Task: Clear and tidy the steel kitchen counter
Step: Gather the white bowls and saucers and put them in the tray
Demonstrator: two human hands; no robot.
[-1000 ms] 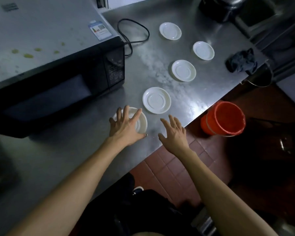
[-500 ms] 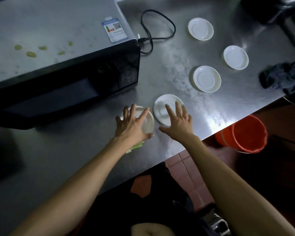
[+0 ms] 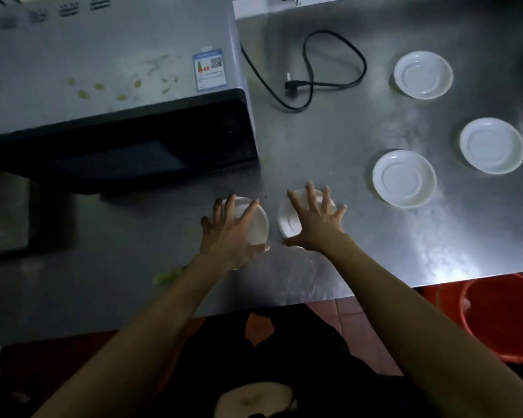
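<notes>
Several white saucers lie on the steel counter (image 3: 329, 140). My left hand (image 3: 228, 236) covers the nearest saucer (image 3: 258, 226) from above, fingers over its far rim and thumb at its near rim. My right hand (image 3: 317, 220) is spread the same way over the saucer beside it (image 3: 287, 221), fingertips at the far rim and thumb at the near edge. Both saucers rest on the counter, almost touching. Three more saucers lie untouched: one to the right (image 3: 404, 178), one further right (image 3: 492, 145) and one at the back (image 3: 423, 74).
A microwave (image 3: 112, 86) with greenish stains on its top fills the left side. Its black power cord (image 3: 323, 73) lies looped and unplugged behind the saucers. A green scrap (image 3: 166, 277) lies by my left forearm. An orange bucket (image 3: 501, 318) stands on the floor below the counter's front edge.
My right hand moved forward from the counter's edge and came down on the second saucer. My left hand stayed on the first saucer. The view shifted closer over the counter.
</notes>
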